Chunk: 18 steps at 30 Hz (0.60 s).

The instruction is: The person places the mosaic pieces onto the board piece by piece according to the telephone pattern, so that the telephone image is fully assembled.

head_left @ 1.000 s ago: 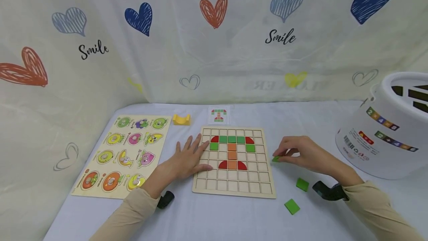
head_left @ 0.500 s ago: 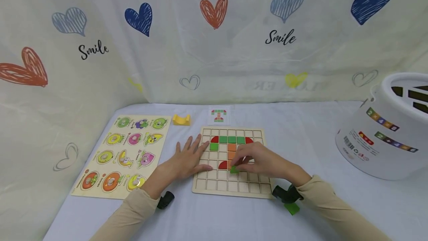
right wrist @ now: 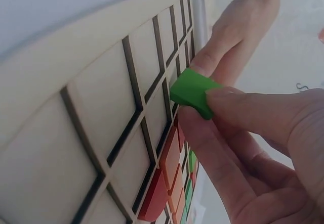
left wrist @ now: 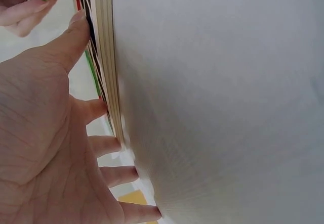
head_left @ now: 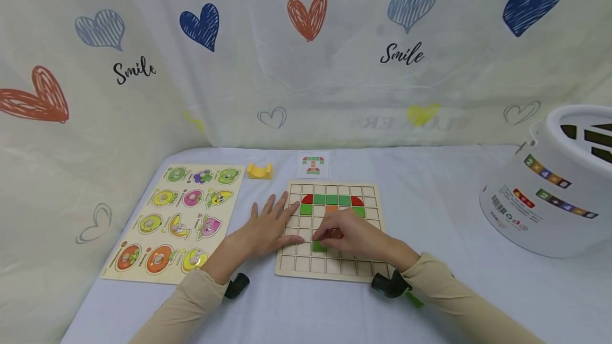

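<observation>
A wooden grid board [head_left: 302,264] lies on the table, with red, green and orange pieces set in its cells in a T-like figure. My left hand [head_left: 268,229] rests at the board's left edge, fingers spread and straight, thumb on the rim. My right hand [head_left: 356,236] is over the board's lower middle and pinches a green square tile [right wrist: 195,90] between thumb and fingers. In the right wrist view the tile is tilted close over the cells, near a red quarter-round piece [right wrist: 154,197]. The right hand hides part of the figure's lower half in the head view.
A fruit puzzle board [head_left: 224,175] lies at the left. A small pattern card [head_left: 313,165] and a yellow holder [head_left: 260,171] sit behind the grid board. One loose green tile [head_left: 414,299] shows partly behind the right wrist camera. A white bucket [head_left: 526,195] stands at the right.
My right hand has carried the green tile leftward from beside the board to over its lower middle. My left hand has stayed at the board's left edge.
</observation>
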Tool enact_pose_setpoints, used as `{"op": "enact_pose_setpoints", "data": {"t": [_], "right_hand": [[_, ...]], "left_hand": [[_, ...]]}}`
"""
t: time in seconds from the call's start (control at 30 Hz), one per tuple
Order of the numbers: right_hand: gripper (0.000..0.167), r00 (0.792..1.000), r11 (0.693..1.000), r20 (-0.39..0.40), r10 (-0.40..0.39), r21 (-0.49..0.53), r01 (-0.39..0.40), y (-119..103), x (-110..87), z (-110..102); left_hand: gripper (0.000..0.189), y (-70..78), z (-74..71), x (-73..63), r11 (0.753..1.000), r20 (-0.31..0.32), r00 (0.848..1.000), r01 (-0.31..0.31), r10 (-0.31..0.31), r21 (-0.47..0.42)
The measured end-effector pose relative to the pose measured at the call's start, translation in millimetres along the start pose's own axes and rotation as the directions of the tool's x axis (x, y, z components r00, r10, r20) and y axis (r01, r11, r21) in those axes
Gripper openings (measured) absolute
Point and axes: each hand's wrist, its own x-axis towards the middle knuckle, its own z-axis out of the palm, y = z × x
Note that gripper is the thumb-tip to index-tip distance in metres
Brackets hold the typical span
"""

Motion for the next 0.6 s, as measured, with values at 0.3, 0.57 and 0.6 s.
{"op": "enact_pose_setpoints", "data": {"t": [0.3, 0.57, 0.6], "right_hand": [[0.014, 0.999, 0.999, 0.028, 0.039, -0.023, -0.039, -0.9, 3.3, 4.1], [0.012, 0.999, 0.995, 0.044, 0.01, -0.098, -0.005, -3.2, 4.5, 6.2], [0.013, 0.999, 0.994, 0.047, 0.004, -0.106, 0.001, -3.2, 4.5, 6.5]], "left_hand": [[0.087, -0.1, 0.2, 0.1, 1.0, 0.004, 1.0, 0.001, -0.001, -0.002], [0.088, 0.1, 0.1, 0.6, 1.0, 0.009, 1.0, 0.004, -0.004, -0.002], [0.088, 0.2, 0.1, 0.7, 1.0, 0.011, 1.0, 0.007, -0.007, -0.001]]}}
